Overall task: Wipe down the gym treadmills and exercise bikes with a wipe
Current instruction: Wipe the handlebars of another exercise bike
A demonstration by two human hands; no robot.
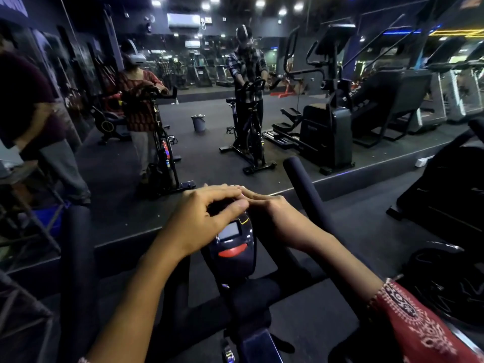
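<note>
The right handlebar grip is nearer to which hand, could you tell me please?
Right. The right hand lies just left of the grip; the left hand is farther left, above the console screen.

We saw a dark floor (361,221) carrying the nearest exercise bike (235,248); farther off on it stood a left bike (163,155) and a middle bike (252,145), a grey bucket (198,123) between them, and a big black machine (324,137) just beside the middle bike

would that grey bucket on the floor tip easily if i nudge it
Probably light: the bucket looks plastic, though its contents aren't visible. It stands upright on a flat floor and is wider at the rim, so a high nudge might tip it.
</note>
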